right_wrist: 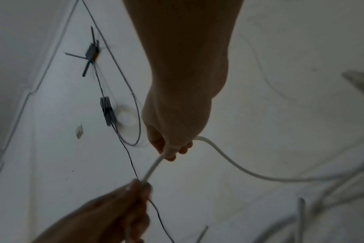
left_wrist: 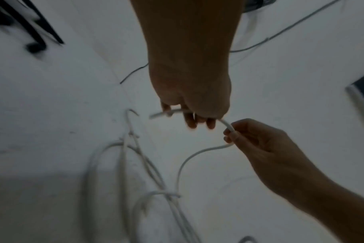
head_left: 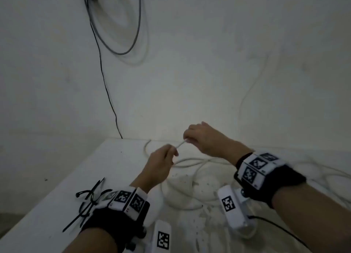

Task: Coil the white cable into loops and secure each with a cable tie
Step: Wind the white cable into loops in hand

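Both hands, left hand (head_left: 161, 162) & right hand (head_left: 201, 138), pinch white cable (head_left: 180, 144) (rest lies on table (head_left: 57, 186)).

Both arms are bare, with no sleeves. Behind the fingers of the left hand (head_left: 158, 168) sits a thick black wrist band (head_left: 114, 222), and a row of white blocks (head_left: 127, 200) with black square patterns goes across it. The right hand (head_left: 206, 138) has the same black band (head_left: 273, 186) with white patterned blocks (head_left: 256, 167), a white box (head_left: 228, 203) hangs under it, and a thin black wire (head_left: 275, 226) runs from that box.
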### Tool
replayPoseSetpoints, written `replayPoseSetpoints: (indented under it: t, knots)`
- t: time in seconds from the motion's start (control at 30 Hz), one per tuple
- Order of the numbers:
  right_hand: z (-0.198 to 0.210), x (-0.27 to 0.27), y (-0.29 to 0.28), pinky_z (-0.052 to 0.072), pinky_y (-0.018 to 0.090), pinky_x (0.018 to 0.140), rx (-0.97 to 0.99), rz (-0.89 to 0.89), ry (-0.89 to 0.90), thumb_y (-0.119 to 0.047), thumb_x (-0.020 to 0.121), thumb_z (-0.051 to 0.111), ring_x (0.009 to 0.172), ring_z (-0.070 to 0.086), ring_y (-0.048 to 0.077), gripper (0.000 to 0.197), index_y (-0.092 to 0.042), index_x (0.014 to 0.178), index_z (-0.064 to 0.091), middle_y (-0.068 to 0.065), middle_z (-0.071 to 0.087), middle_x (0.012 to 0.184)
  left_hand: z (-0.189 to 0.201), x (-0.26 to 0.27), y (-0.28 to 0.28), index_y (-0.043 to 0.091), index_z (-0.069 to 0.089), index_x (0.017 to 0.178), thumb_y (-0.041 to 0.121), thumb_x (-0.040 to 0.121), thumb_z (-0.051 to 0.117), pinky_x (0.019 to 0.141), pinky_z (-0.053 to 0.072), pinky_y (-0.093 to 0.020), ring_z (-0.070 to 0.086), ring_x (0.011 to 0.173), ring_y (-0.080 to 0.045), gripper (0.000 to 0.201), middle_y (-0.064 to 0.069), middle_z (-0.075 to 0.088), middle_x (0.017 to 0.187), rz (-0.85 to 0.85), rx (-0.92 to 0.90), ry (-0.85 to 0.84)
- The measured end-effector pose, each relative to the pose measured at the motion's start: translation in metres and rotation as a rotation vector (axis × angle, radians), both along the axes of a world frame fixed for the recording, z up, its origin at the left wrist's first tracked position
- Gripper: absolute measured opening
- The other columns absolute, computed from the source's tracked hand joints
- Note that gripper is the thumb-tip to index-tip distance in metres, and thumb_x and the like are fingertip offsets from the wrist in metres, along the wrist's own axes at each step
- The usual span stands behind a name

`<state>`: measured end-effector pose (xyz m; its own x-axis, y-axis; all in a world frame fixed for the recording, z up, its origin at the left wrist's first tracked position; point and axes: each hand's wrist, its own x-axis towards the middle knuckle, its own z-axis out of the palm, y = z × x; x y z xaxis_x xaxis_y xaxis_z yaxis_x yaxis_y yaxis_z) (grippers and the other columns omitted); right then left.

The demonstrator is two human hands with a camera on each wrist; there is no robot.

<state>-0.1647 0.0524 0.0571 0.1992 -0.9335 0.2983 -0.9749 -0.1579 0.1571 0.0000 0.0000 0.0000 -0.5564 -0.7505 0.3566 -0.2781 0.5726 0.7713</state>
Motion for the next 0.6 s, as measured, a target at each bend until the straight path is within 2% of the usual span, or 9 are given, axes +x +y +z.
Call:
replayPoseSetpoints:
  t: [0.07, 0.13, 0.2, 0.27, 0.33, 0.4, 0.5, 0.6]
  knots:
    - [0.015, -0.013, 0.007, 0.033, 0.036, 0.084, -0.124, 0.068, -0.096, -0.016, 0.095, 0.047, 0.087, 0.054, 0.026, 0.014, -0.009, 0.102, 0.058, 0.008, 0.061, 0.101, 0.019, -0.003, 0.001, 0.015, 0.054, 0.078, 0.025, 0.099, 0.036, 0.054, 0.034, -0.018, 0.04, 0.059, -0.012, 0.029, -0.001, 0.046, 0.065, 0.003, 0.019, 0.202]
    - [0.036, -0.022, 0.017, 0.035, 0.036, 0.081, -0.203, 0.085, -0.138, -0.01, 0.093, 0.049, 0.082, 0.053, 0.024, 0.012, -0.007, 0.101, 0.058, 0.008, 0.061, 0.098, 0.046, -0.004, 0.002, 0.018, 0.052, 0.074, 0.028, 0.099, 0.038, 0.055, 0.033, -0.025, 0.036, 0.06, -0.012, 0.031, 0.0, 0.039, 0.063, -0.013, 0.038, 0.327]
    - [0.053, -0.028, 0.027, 0.036, 0.033, 0.077, -0.224, 0.083, -0.179, -0.007, 0.093, 0.049, 0.079, 0.049, 0.02, 0.011, -0.006, 0.101, 0.057, 0.006, 0.059, 0.095, 0.069, -0.006, 0.004, 0.017, 0.052, 0.072, 0.027, 0.099, 0.038, 0.052, 0.031, -0.022, 0.033, 0.058, -0.011, 0.032, -0.001, 0.036, 0.063, -0.064, 0.064, 0.426]
    - [0.069, -0.033, 0.036, 0.037, 0.032, 0.073, -0.258, 0.051, -0.197, -0.007, 0.094, 0.047, 0.078, 0.047, 0.019, 0.009, -0.01, 0.099, 0.054, -0.001, 0.052, 0.089, 0.087, -0.007, 0.007, 0.015, 0.051, 0.071, 0.023, 0.1, 0.037, 0.053, 0.029, -0.022, 0.032, 0.056, -0.009, 0.033, -0.001, 0.034, 0.061, -0.104, 0.097, 0.539]
    - [0.086, -0.038, 0.045, 0.038, 0.034, 0.07, -0.264, -0.045, -0.214, -0.01, 0.095, 0.045, 0.078, 0.045, 0.021, 0.006, -0.014, 0.096, 0.05, -0.006, 0.048, 0.085, 0.103, -0.007, 0.012, 0.015, 0.051, 0.068, 0.02, 0.1, 0.036, 0.057, 0.028, -0.024, 0.032, 0.052, -0.007, 0.035, 0.001, 0.034, 0.06, -0.139, 0.151, 0.668]
    - [0.099, -0.044, 0.055, 0.041, 0.04, 0.068, -0.293, -0.133, -0.208, -0.016, 0.097, 0.041, 0.077, 0.045, 0.025, 0.007, -0.014, 0.097, 0.048, -0.002, 0.047, 0.079, 0.113, -0.004, 0.015, 0.017, 0.051, 0.067, 0.021, 0.1, 0.037, 0.058, 0.029, -0.023, 0.033, 0.049, -0.005, 0.036, 0.006, 0.038, 0.056, -0.169, 0.246, 0.796]
    - [0.115, -0.051, 0.068, 0.04, 0.039, 0.066, -0.349, -0.277, -0.145, -0.021, 0.099, 0.039, 0.075, 0.044, 0.026, 0.011, -0.014, 0.103, 0.047, -0.002, 0.045, 0.072, 0.124, 0.002, 0.021, 0.017, 0.051, 0.069, 0.024, 0.1, 0.036, 0.06, 0.028, -0.021, 0.033, 0.047, -0.003, 0.035, 0.014, 0.037, 0.047, -0.228, 0.343, 0.895]
    - [0.136, -0.057, 0.076, 0.041, 0.039, 0.068, -0.509, -0.317, -0.115, -0.019, 0.097, 0.042, 0.079, 0.049, 0.029, 0.011, -0.012, 0.102, 0.049, 0.008, 0.056, 0.088, 0.125, 0.004, 0.029, 0.018, 0.05, 0.068, 0.025, 0.1, 0.035, 0.061, 0.026, -0.023, 0.033, 0.045, -0.003, 0.036, 0.013, 0.032, 0.047, -0.266, 0.392, 0.933]
